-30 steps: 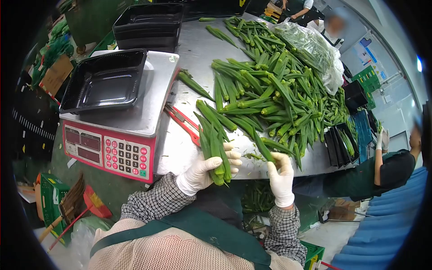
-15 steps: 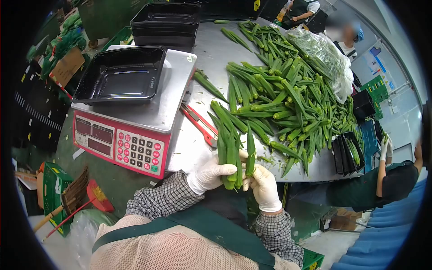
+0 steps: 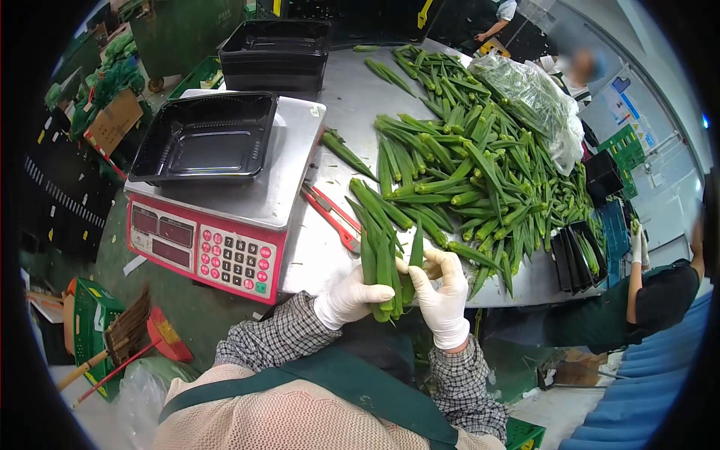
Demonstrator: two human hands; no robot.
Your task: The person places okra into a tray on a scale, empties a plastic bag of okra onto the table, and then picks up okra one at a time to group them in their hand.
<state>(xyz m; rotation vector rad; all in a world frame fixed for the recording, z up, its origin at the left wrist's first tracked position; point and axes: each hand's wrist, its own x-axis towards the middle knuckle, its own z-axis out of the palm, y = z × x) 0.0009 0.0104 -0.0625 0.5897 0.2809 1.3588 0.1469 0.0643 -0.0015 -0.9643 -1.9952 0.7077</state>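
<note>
My left hand (image 3: 352,298), in a white glove, is closed round a small bunch of green okra (image 3: 384,274), pods pointing up and away from me. Against the right side of the bunch, my right hand (image 3: 441,296), gloved too, has thumb and fingers curled at a single okra pod (image 3: 417,244); its lower end is partly hidden. Just beyond my hands lies a large heap of loose okra (image 3: 480,172) on the metal table (image 3: 349,71). A red-handled cutting tool (image 3: 330,217) rests left of the heap.
To the left, a pink-and-silver weighing scale (image 3: 244,259) carries a black plastic tray (image 3: 214,146). Stacked black trays (image 3: 276,64) stand behind it. Clear plastic bag (image 3: 532,97) covers okra at the back. Narrow black trays (image 3: 574,259) sit right, near a co-worker's gloved hands (image 3: 639,246).
My right hand has brought the single okra pod left against the bunch, its fingers shifting higher up. My left hand keeps its hold. The view has tilted slightly.
</note>
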